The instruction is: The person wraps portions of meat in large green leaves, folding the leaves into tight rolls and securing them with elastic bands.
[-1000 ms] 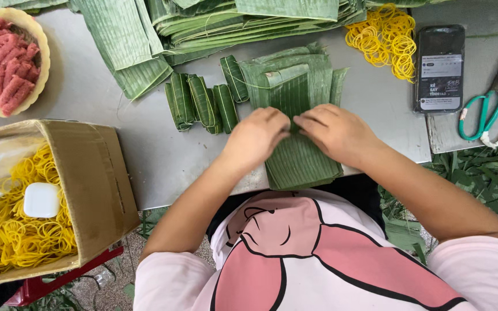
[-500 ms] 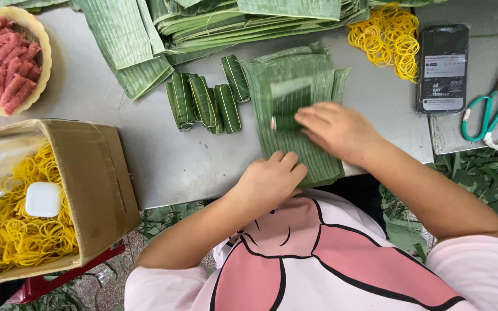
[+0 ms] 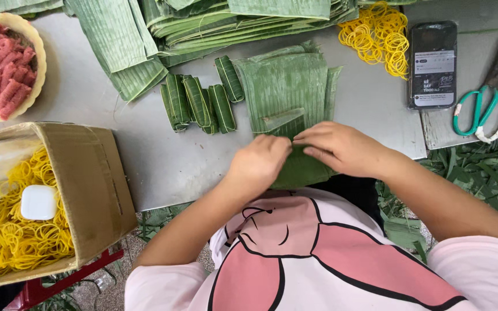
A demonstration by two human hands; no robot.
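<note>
A green banana leaf (image 3: 286, 86) lies spread on the grey table (image 3: 162, 155), its near end hanging over the front edge. My left hand (image 3: 259, 165) and my right hand (image 3: 341, 147) both rest on the leaf's near part, fingers pinching and folding it over. What lies inside the fold is hidden under my fingers. Several finished leaf-wrapped rolls (image 3: 200, 101) lie just left of the leaf.
A stack of banana leaves (image 3: 203, 20) fills the table's far side. A bowl of pink meat pieces (image 3: 4, 66) sits far left. Loose yellow rubber bands (image 3: 378, 34), a phone (image 3: 432, 63) and scissors (image 3: 482, 103) lie right. A cardboard box of rubber bands (image 3: 36, 201) stands lower left.
My left hand left the leaf and dropped toward my body half a second ago; it is now back on the leaf beside my right hand.
</note>
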